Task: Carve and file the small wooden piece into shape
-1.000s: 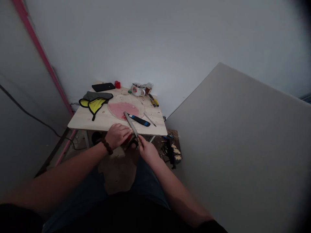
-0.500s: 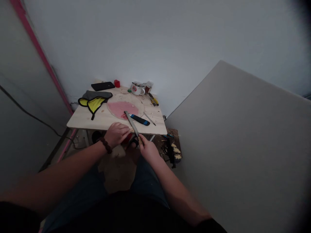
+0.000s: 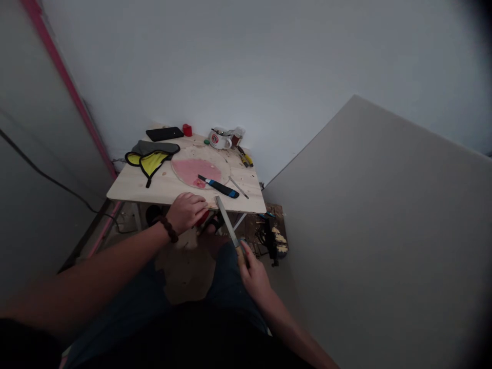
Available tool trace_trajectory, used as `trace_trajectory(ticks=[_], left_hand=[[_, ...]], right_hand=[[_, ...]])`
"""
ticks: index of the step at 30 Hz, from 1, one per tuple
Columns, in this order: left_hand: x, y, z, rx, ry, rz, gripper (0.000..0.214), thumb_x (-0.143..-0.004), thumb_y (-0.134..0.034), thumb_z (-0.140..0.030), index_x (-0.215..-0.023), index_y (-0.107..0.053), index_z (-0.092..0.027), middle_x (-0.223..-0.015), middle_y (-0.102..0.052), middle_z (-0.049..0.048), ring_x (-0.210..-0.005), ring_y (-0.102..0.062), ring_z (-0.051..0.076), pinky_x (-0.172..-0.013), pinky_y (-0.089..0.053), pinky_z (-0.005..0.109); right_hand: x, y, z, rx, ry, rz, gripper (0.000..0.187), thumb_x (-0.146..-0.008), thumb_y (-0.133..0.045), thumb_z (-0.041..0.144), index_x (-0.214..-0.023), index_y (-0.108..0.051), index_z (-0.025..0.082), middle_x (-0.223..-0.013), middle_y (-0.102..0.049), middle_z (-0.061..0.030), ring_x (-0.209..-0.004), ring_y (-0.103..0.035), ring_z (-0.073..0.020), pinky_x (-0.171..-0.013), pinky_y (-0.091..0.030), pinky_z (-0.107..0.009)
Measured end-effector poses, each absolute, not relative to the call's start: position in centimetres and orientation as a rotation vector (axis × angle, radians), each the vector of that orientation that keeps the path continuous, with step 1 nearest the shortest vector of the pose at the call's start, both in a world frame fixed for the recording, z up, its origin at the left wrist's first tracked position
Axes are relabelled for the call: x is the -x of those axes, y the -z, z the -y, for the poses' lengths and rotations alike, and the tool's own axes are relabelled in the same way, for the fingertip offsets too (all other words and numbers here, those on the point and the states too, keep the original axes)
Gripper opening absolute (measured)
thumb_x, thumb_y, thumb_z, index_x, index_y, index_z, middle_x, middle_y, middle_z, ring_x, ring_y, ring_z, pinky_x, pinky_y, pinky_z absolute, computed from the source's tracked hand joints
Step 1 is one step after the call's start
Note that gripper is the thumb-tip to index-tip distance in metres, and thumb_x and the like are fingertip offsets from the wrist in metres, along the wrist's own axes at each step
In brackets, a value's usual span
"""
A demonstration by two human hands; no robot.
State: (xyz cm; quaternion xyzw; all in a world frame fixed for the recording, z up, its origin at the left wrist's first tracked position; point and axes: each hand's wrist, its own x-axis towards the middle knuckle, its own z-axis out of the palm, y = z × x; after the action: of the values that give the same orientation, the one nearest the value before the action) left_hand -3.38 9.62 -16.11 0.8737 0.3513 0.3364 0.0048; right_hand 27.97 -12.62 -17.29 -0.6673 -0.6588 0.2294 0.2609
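In my right hand (image 3: pixel 254 271) is a metal file (image 3: pixel 227 221), gripped by its wooden handle. The blade slants up and left, its tip at the front edge of the wooden table (image 3: pixel 132 188). My left hand (image 3: pixel 187 211) is closed at that same edge, its fingertips on a small pale wooden piece (image 3: pixel 211 204) that is mostly hidden. Just beyond the hands lies a black and blue utility knife (image 3: pixel 221 188), partly across a round board (image 3: pixel 192 169) stained pink. A thin metal rod-like tool (image 3: pixel 239 187) rests to its right.
A grey and yellow cloth (image 3: pixel 152 156), a black phone (image 3: pixel 164 134), a red cap-like object (image 3: pixel 187 130), a white mug (image 3: pixel 219 139), a small jar (image 3: pixel 237 137) and yellow-handled tools (image 3: pixel 245 157) lie on the table. A large pale panel (image 3: pixel 376 215) stands at right; a workbench (image 3: pixel 274 225) sits below.
My right hand has drawn the file back, down and to the right, so its tip has come off the knife area to the table edge. My left hand stays nearly in place.
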Motion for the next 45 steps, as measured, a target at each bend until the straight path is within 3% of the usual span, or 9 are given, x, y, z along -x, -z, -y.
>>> trace_trajectory(ticks=[5,11,19,28,37,45], left_hand=[[3.5,16.1,-9.4,-2.773,-1.052,-1.14,0.028,-0.117,-0.064,-0.039,-0.123,-0.09,-0.028,-0.126,-0.085,0.011,-0.113,-0.073,0.033,-0.103,-0.051,0.056],[3.6,16.6,-9.5,-2.75,-1.094,-1.086,0.027,-0.116,-0.067,-0.034,-0.128,-0.09,-0.03,-0.124,-0.086,0.0097,-0.113,-0.074,0.032,-0.102,-0.053,0.056],[3.6,17.1,-9.9,-2.77,-1.114,-1.069,0.027,-0.117,-0.064,-0.034,-0.124,-0.09,-0.03,-0.122,-0.087,0.0096,-0.11,-0.076,0.031,-0.101,-0.054,0.054],[3.4,16.7,-9.7,-2.697,-1.034,-1.108,0.031,-0.118,-0.061,-0.038,-0.129,-0.09,-0.033,-0.127,-0.087,0.0097,-0.114,-0.075,0.032,-0.104,-0.052,0.057],[3.5,16.5,-10.0,-2.721,-1.048,-1.081,0.035,-0.118,-0.06,-0.035,-0.136,-0.088,-0.03,-0.123,-0.086,0.0131,-0.113,-0.076,0.033,-0.102,-0.055,0.056],[3.3,16.2,-9.6,-2.711,-1.035,-1.148,0.032,-0.118,-0.061,-0.037,-0.128,-0.09,-0.031,-0.123,-0.087,0.0126,-0.114,-0.075,0.034,-0.101,-0.055,0.059]], right_hand=[[-26.5,17.5,11.7,1.825,-0.632,1.813,0.057,-0.109,-0.057,0.028,-0.165,-0.069,0.027,-0.153,-0.081,-0.0125,-0.134,-0.082,-0.0296,-0.116,-0.064,-0.043],[-27.2,16.6,11.3,1.872,-0.649,1.84,0.05,-0.114,-0.055,0.032,-0.161,-0.072,0.026,-0.145,-0.085,-0.0121,-0.127,-0.085,-0.0293,-0.11,-0.065,-0.039],[-23.9,13.0,2.7,1.937,-0.589,1.967,0.04,-0.119,-0.056,0.036,-0.152,-0.077,0.026,-0.128,-0.09,-0.0114,-0.114,-0.087,-0.0298,-0.097,-0.061,-0.031],[-26.9,16.0,9.8,1.905,-0.64,1.941,0.049,-0.118,-0.053,0.035,-0.163,-0.07,0.024,-0.143,-0.086,-0.0129,-0.125,-0.085,-0.0311,-0.105,-0.064,-0.036],[-23.1,12.4,2.0,1.967,-0.572,2.009,0.041,-0.121,-0.054,0.039,-0.155,-0.075,0.028,-0.124,-0.091,-0.0096,-0.111,-0.087,-0.0292,-0.089,-0.059,-0.029],[-25.7,14.0,7.1,1.936,-0.61,1.995,0.046,-0.117,-0.055,0.03,-0.159,-0.072,0.023,-0.137,-0.088,-0.0137,-0.12,-0.086,-0.0307,-0.101,-0.062,-0.034]])
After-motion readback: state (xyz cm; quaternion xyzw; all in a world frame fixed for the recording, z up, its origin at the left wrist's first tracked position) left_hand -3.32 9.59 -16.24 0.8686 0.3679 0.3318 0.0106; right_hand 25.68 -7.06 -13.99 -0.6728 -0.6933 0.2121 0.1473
